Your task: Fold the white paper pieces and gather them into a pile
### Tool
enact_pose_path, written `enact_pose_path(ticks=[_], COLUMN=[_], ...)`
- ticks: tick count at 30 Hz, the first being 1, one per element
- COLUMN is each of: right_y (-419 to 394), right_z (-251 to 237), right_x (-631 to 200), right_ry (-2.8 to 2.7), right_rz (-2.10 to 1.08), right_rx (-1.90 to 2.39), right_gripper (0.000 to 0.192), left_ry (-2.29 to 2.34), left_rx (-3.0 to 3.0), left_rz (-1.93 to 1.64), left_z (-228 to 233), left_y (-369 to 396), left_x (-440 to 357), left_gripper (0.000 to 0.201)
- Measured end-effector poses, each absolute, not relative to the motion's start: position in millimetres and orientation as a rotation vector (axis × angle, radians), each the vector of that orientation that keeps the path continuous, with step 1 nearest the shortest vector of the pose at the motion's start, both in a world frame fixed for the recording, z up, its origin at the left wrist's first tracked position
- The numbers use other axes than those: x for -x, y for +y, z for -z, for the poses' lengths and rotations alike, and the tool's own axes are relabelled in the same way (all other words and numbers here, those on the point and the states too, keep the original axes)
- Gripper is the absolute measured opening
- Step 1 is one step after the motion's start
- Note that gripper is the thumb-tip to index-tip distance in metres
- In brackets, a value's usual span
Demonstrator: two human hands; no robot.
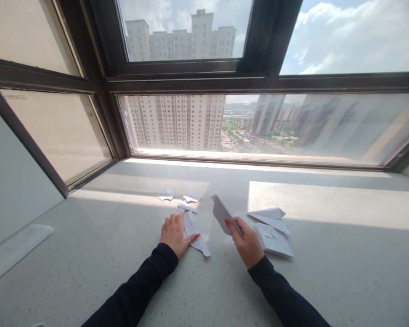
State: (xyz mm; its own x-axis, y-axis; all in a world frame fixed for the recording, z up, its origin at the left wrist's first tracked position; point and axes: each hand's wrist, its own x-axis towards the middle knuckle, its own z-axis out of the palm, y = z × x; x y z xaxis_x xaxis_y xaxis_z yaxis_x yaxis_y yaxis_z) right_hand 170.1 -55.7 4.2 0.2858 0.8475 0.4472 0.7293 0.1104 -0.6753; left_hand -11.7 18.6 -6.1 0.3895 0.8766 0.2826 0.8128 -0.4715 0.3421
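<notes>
The work looks part-way along: several papers already carry folds, though whether any is finished I cannot tell. The right hand [247, 243] pinches a folded sheet [222, 214] between thumb and fingers, tilted above the windowsill [98, 272] and near the middle of the group. The left hand [175, 234] rests on the sill, its thumb spread away from the fingers and laid on a long folded paper [192, 225]; I see no firm grip there. Beyond that hand lie three small folded pieces [191, 198] — shaped, by the look of it, and set down. To the right, just beside the right hand, a pointed folded paper [269, 219] lies by a squarish folded stack [276, 243] — perhaps the part still left to handle.
</notes>
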Motion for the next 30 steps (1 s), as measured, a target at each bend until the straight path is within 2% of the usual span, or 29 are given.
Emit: enact_pose_path(ticks=[2, 6, 10, 15, 21, 24, 27, 30], right_y=[-58.4, -64.3, -67.8, -65.4, -63.3, -64.2, -66.3, -68.1], right_z=[-4.4, -4.3, -3.7, -0.5, 2.6, -0.2, -7.2, -14.1], right_x=[-160.4, -144.8, -138.4, -140.5, -144.4, -144.7, -145.9, -147.8], right_ry=[-1.440, -1.412, -1.490, -1.684, -1.749, -1.744, -1.679, -1.696], right_rz=[-0.310, -0.433, -0.260, -0.027, 0.011, 0.118, 0.342, 0.498], right_rx=[1.583, 1.494, 1.525, 1.661, 1.774, 1.791, 1.814, 1.777], right_gripper=[0.025, 0.025, 0.028, 0.031, 0.018, 0.018, 0.018, 0.016], left_ry=[1.496, 1.197, 0.769, 0.494, 0.465, 0.595, 0.791, 0.883], left_rx=[-2.380, -2.075, -1.599, -1.317, -1.272, -1.299, -1.345, -1.626], left_rz=[-0.580, -0.589, -0.723, -0.615, -0.592, -0.621, -0.824, -1.203], left_z=[8.1, 7.7, 4.9, 2.0, 10.7, 15.4, 10.8, -3.3], left_y=[22.5, 25.6, 22.0, 10.1, 1.1, 6.9, 15.5, 15.4], left_x=[11.8, 9.7, 6.1, 0.4, -6.7, -6.3, 1.2, 12.8], left_gripper=[0.058, 0.035, 0.039, 0.042, 0.036, 0.034, 0.036, 0.039])
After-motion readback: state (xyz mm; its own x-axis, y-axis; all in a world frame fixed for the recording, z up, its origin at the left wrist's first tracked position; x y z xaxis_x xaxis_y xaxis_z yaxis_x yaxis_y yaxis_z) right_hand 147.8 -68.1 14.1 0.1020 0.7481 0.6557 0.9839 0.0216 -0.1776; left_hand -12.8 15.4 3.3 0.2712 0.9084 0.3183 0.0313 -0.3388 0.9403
